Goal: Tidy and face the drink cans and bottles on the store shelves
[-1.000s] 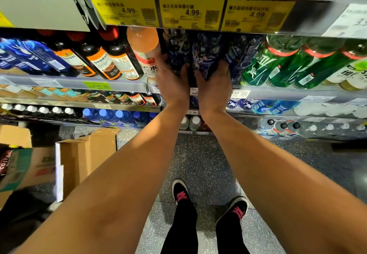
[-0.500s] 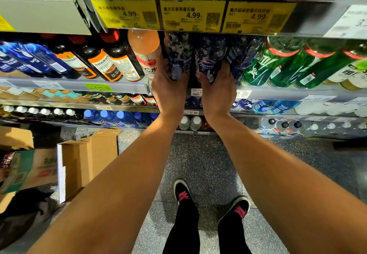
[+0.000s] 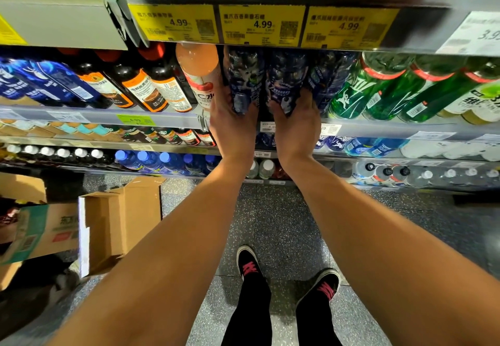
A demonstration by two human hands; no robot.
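Observation:
Two dark blue patterned bottles stand side by side on the middle shelf [image 3: 167, 121]. My left hand [image 3: 232, 126] grips the base of the left blue bottle [image 3: 243, 80]. My right hand [image 3: 295, 126] grips the base of the right blue bottle [image 3: 286, 80]. A third blue bottle [image 3: 328, 80] stands just to the right, untouched. A pale orange bottle [image 3: 200, 75] stands beside my left hand. Most of my fingers are hidden behind the bottles.
Dark bottles with orange labels [image 3: 140, 85] fill the shelf to the left, green bottles [image 3: 378, 88] to the right. Yellow price tags [image 3: 261, 25] line the shelf above. Lower shelves hold blue-capped bottles [image 3: 165, 160]. Open cardboard boxes [image 3: 119, 224] sit on the floor at left.
Both hands have drawn the two blue bottles slightly forward and lower on the shelf; the grip on each stays the same.

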